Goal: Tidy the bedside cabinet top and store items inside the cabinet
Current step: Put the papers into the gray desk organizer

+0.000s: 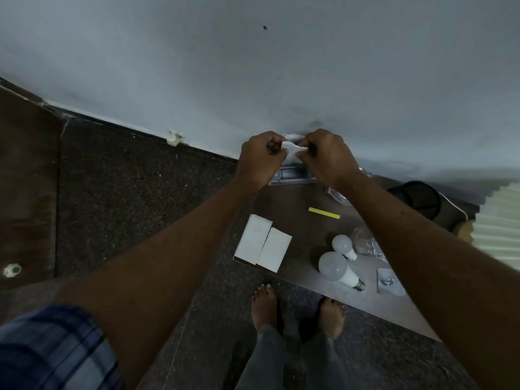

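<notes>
Dim grey wall and speckled floor border the dark cabinet top. Over the cabinet top's far end, by the wall, the left hand and right hand both pinch a small white crumpled piece, possibly tissue, with their fingers curled on it from either side. A clear plastic tray lies beneath it on the cabinet top. Two white boxes sit at the cabinet top's left edge, a yellow strip lies mid-top, and two bulbs rest toward its near edge.
</notes>
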Available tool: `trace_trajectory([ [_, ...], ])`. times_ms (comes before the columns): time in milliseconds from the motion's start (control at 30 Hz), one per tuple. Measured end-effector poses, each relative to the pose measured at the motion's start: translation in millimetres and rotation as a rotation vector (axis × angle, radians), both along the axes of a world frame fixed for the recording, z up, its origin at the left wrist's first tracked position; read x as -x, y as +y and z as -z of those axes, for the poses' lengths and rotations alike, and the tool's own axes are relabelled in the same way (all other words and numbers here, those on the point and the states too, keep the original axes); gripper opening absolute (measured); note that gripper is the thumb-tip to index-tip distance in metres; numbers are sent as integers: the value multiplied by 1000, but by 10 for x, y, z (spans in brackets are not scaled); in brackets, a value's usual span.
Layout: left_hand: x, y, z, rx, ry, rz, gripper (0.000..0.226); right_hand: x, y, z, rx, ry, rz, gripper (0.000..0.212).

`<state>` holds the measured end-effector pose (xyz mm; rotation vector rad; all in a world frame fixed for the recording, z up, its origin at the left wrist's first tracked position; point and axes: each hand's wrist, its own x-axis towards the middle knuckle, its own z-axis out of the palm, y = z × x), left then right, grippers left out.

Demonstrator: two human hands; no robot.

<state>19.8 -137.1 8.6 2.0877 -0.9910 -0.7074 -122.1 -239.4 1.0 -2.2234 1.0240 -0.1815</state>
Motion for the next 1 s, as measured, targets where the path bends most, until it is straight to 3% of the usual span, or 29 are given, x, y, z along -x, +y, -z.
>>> trace_trajectory([
  [300,-22,-3,103,19,-16,-1,20,-25,0,20,12,41,-21,14],
  [500,4,12,137,70,-17,-24,18,-20,24,13,26,59,-19,27],
  [800,1,100,37,101,-9,-73,18,57,123,-103,103,-57,75,16],
  [1000,-60,361,-42,95,35,-119,15,161,376,-207,43,-124,174,16],
])
